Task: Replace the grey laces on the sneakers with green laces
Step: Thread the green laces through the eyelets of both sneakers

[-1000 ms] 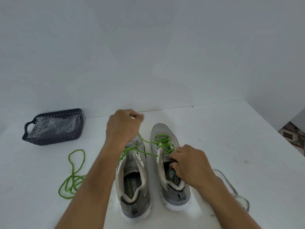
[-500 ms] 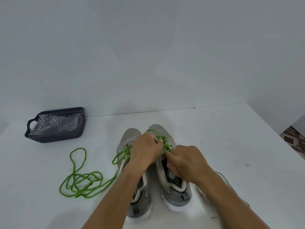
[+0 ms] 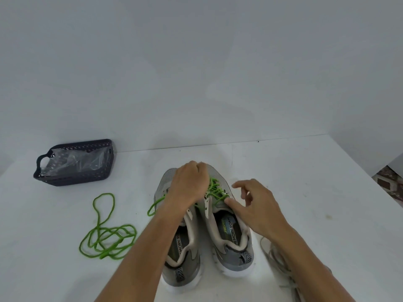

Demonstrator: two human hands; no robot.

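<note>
white table (image 3: 305, 192), green laces (image 3: 214, 190) under left hand (image 3: 188, 185)

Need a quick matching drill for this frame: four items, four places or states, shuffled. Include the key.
Column 1:
1. dark basket
2. loose green lace
3. grey laces
4. right sneaker

Column 2:
A. heaped on the table at the far right, partly under the right forearm
B. green lace threaded through its eyelets
C. far left by the wall, clear plastic inside
D. coiled on the table left of the left sneaker

Pairs: 1-C, 2-D, 3-A, 4-B
</note>
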